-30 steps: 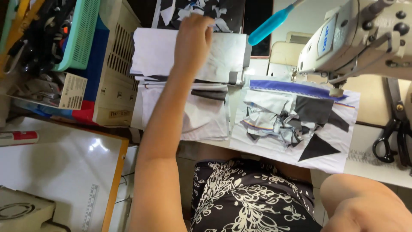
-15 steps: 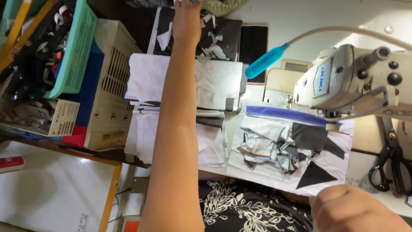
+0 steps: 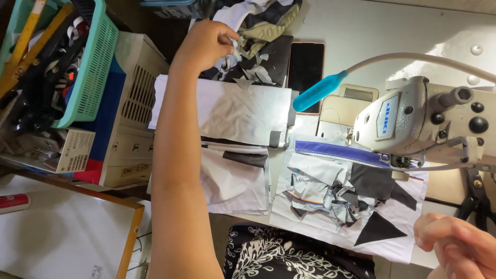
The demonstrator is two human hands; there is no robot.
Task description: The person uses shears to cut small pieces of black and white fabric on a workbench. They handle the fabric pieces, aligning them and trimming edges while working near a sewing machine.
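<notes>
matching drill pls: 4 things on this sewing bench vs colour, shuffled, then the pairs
Things:
1. basket
2. lamp head
3. triangle of cloth
4. zipper strip

Colours:
a. black
b. purple-blue
c. mint green
d. bright light blue

Pairs: 1-c, 2-d, 3-a, 4-b. The left hand pinches pale scraps at the far heap; the right hand is curled near the bench's front edge, its grip unclear.

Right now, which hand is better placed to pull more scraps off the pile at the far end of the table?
Left. The left hand is already at the scrap pile, fingers pinching a pale scrap. The right hand is curled near the table's near edge, beside the sewing machine.
</notes>
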